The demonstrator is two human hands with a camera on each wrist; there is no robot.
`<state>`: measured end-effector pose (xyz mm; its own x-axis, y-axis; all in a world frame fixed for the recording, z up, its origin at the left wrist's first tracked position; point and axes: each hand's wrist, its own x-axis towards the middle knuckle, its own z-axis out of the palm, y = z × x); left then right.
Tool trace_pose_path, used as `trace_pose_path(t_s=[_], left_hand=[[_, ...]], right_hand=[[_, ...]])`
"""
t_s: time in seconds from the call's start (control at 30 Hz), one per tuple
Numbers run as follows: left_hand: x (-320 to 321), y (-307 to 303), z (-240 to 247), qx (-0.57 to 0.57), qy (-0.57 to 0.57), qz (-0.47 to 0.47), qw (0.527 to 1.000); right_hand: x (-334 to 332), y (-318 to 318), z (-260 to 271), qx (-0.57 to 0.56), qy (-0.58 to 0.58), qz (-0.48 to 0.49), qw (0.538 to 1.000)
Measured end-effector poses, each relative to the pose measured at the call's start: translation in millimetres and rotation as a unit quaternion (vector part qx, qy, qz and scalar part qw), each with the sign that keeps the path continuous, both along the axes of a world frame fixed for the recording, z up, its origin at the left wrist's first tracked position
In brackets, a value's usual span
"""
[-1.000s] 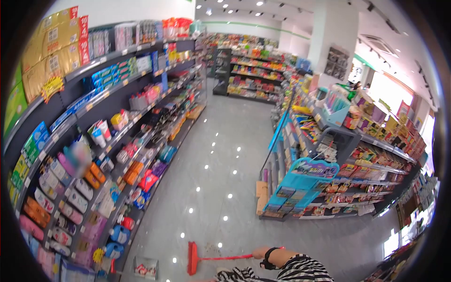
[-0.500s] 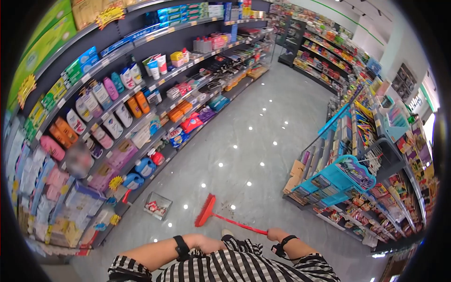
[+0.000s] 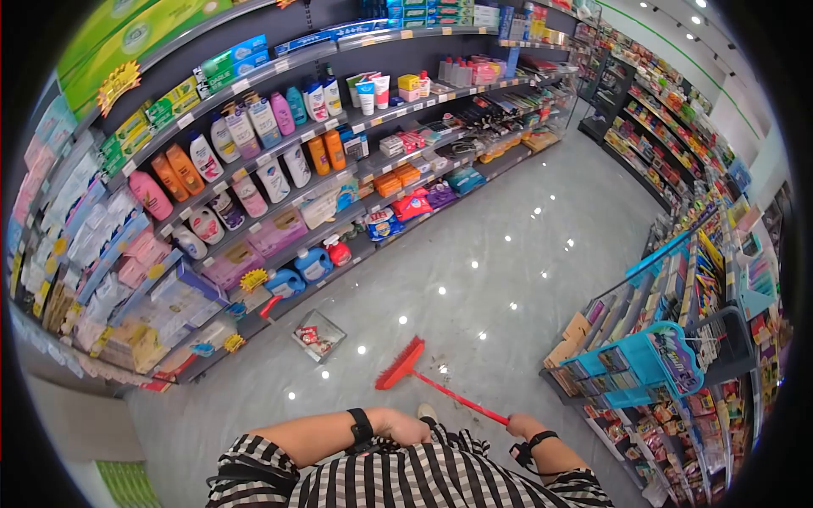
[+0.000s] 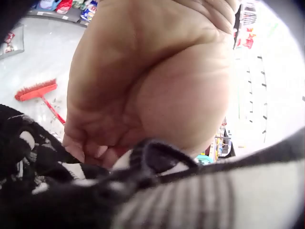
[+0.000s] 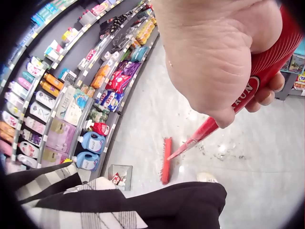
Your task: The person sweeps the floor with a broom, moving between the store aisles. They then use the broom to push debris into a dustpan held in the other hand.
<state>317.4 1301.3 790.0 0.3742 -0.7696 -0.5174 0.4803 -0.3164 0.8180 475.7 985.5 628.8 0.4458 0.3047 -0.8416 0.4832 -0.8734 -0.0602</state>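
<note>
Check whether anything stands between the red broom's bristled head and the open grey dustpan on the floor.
Nothing visible does: only glossy grey floor separates the red bristled broom head from the open grey dustpan. The scattered dark dirt lies on the broom head's other side.

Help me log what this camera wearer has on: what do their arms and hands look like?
The sleeves are black and white, mostly striped, and end well short of the wrists. Each wrist wears a black band. The left hand and right hand are ungloved.
</note>
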Motion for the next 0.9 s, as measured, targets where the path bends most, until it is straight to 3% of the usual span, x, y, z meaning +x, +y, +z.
trace_pose_path(t_s=[0.3,0.7,0.8,0.9], left_hand=[[-15.4,-8.9,-22.0,-0.049,0.014,0.040,0.998],[-5.8,-1.5,-3.6,-0.050,0.072,0.048,0.995],[-10.7,-3.9,-31.3,-0.100,0.058,0.067,0.991],[-0.1,-4.5,-11.4,-0.038,0.034,0.014,0.999]], right_hand=[[2.2,-4.3,-18.4,-0.001,0.000,0.038,0.999],[3.1,1.2,-12.0,-0.013,-0.004,0.030,0.999],[1.8,4.7,-5.2,-0.020,-0.004,0.028,0.999],[-1.0,4.0,-1.8,-0.023,0.000,0.011,1.000]])
